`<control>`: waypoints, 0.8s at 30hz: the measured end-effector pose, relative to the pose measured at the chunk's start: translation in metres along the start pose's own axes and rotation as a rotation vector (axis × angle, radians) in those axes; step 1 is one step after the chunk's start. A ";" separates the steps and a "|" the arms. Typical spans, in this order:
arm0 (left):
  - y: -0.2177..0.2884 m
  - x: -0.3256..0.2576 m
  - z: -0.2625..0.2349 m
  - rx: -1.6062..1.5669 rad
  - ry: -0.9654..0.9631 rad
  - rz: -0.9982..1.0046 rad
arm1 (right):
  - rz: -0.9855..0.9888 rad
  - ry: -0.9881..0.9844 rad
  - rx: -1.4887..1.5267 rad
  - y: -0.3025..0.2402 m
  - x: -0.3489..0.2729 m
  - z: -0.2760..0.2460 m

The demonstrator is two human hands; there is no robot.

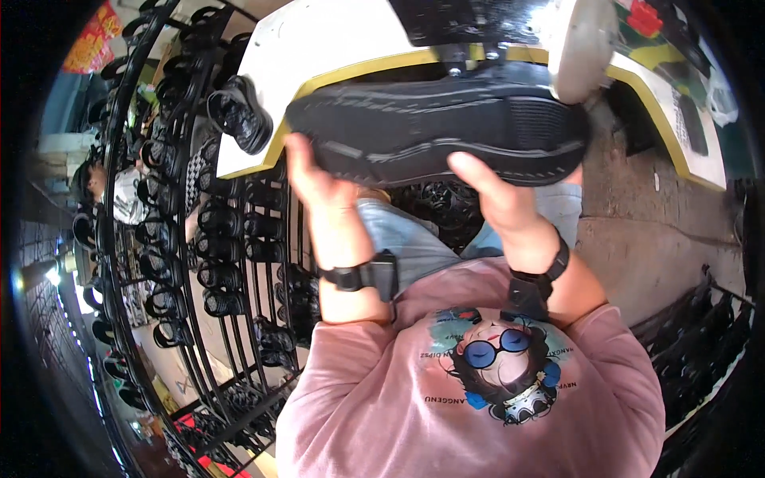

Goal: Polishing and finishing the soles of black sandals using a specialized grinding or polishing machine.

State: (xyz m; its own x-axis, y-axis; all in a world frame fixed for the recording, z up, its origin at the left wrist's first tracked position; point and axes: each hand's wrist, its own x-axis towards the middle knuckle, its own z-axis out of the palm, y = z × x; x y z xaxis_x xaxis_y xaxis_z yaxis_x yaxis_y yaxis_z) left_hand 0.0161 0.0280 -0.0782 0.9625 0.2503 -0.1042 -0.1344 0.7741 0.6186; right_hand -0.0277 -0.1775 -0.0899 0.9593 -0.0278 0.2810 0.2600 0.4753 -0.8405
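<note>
A black shoe point(434, 131) lies sideways in front of me, sole facing me, held at both ends. My left hand point(315, 179) grips its left end from below. My right hand point(494, 199) holds the lower edge toward the right end, thumb on the sole. The shoe's right end sits against a pale round wheel point(582, 48) of a black machine point(470, 24) on a white, yellow-edged bench point(319, 48). Both wrists wear black bands.
A second black shoe point(239, 115) rests on the bench's left corner. A tall black wire rack point(207, 263) filled with several black shoes stands at my left. A person point(115, 191) sits beyond the rack. Bare concrete floor point(645, 231) is at the right.
</note>
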 end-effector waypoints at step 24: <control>-0.084 -0.065 0.055 0.095 -0.328 -0.025 | -0.301 -0.116 -0.955 -0.051 0.030 -0.054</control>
State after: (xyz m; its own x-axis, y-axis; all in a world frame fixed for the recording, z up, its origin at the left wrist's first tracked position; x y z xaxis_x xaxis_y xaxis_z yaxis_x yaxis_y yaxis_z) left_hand -0.0227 -0.0851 -0.0801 0.9918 0.0199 0.1266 -0.1025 0.7161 0.6905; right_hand -0.0065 -0.2504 -0.0641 0.8358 0.0791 0.5433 0.5177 -0.4427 -0.7321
